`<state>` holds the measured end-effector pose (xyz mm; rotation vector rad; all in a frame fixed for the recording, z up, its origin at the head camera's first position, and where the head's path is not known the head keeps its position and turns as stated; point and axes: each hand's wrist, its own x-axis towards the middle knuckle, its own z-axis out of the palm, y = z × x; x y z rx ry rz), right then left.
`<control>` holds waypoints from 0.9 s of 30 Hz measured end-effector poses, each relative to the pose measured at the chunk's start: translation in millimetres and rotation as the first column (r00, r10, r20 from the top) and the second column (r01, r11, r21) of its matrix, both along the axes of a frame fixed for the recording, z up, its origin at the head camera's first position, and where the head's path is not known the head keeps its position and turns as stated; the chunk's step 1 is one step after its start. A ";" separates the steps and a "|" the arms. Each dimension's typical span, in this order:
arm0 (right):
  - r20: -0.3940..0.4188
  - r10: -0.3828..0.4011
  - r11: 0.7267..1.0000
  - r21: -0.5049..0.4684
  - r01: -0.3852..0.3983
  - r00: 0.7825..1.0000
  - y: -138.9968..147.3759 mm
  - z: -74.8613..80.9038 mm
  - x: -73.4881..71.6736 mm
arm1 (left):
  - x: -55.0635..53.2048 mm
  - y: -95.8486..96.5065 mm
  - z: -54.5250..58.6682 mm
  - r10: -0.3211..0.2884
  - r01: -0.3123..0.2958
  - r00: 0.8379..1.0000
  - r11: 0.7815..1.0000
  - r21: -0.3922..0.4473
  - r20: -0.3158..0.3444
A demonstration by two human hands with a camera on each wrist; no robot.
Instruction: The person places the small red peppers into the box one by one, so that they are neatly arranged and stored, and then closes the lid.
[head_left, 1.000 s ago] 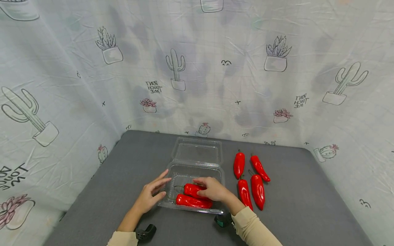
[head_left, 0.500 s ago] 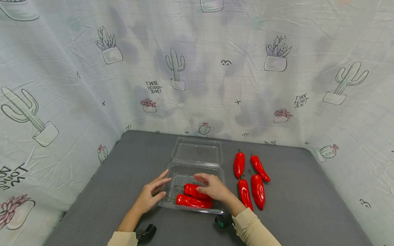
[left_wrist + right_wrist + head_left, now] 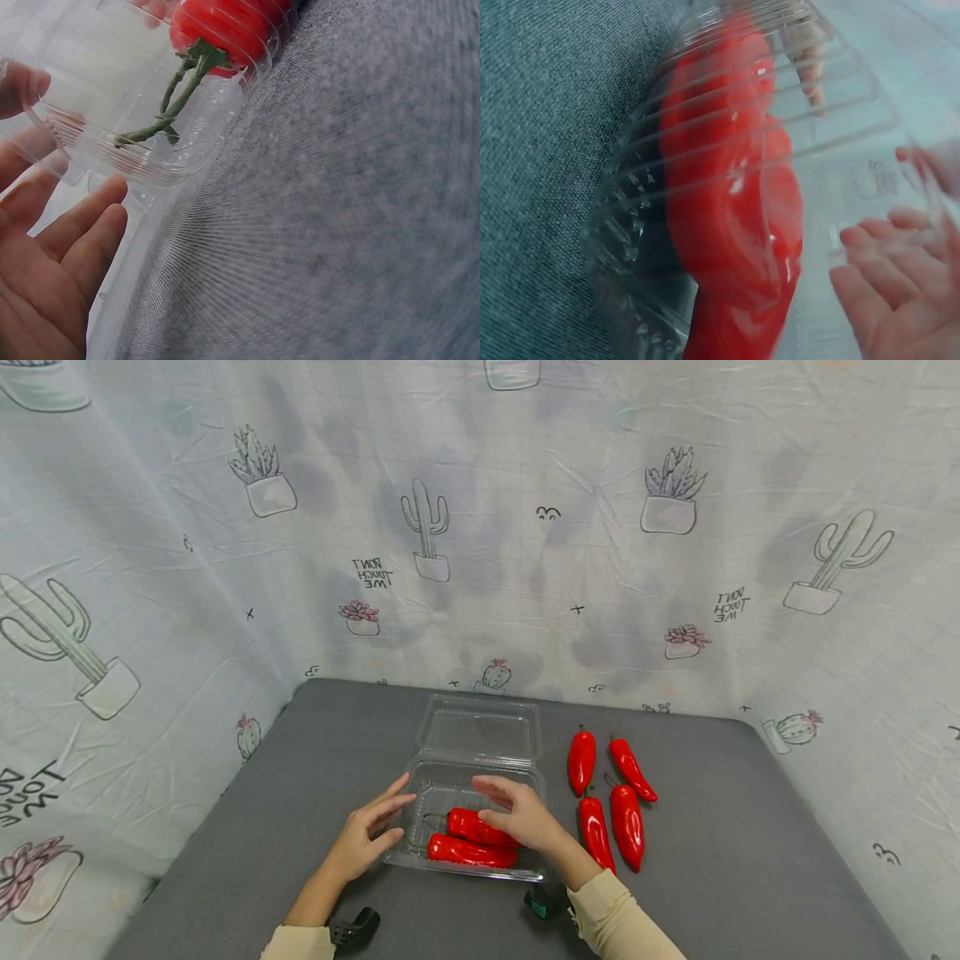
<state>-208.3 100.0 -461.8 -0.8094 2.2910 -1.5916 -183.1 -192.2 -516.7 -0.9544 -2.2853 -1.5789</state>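
A clear plastic clamshell container (image 3: 442, 795) lies with its lid (image 3: 480, 728) folded back. Two glossy red peppers (image 3: 471, 852) lie side by side in its near part, their green stems (image 3: 176, 105) toward the left wall. My left hand (image 3: 362, 841) is at the left end, its loosely spread fingers right at the rim. Above the farther pepper (image 3: 467, 823) is my right hand (image 3: 528, 818), thumb and fingers apart and nothing between them; it hides that pepper's right end. The right wrist view shows a pepper (image 3: 720, 172) through the ribbed wall, with relaxed fingers (image 3: 885, 277) beyond.
Several more red peppers (image 3: 627, 827) lie on the grey tabletop (image 3: 720, 860) to the right of the container, in two rough columns. A cactus-print curtain (image 3: 517, 560) hangs behind the table and along its sides.
My right hand has let go of the farther pepper, its fingers lifting and spreading just above it. The left hand has stayed at the container's left rim.
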 end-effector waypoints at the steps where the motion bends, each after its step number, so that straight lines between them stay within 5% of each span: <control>1: -0.004 -0.002 1.000 -0.004 0.002 1.000 -0.4 3.8 2.1 | 0.7 0.1 0.5 0.003 -0.003 1.000 1.000 0.001 0.005; 6: -0.045 0.009 0.999 -0.050 -0.011 0.999 -0.8 22.4 11.5 | 2.5 -0.1 0.8 0.017 -0.017 1.000 1.000 0.007 0.015; 16: -0.116 -0.047 0.988 -0.152 0.029 0.992 9.3 2.8 7.1 | 0.9 -0.5 -1.4 0.009 -0.009 1.000 1.000 0.004 0.006; 27: -0.174 -0.153 0.976 -0.180 0.121 0.973 39.8 15.5 24.2 | 0.9 0.0 0.9 0.022 -0.021 0.999 1.000 -0.009 0.033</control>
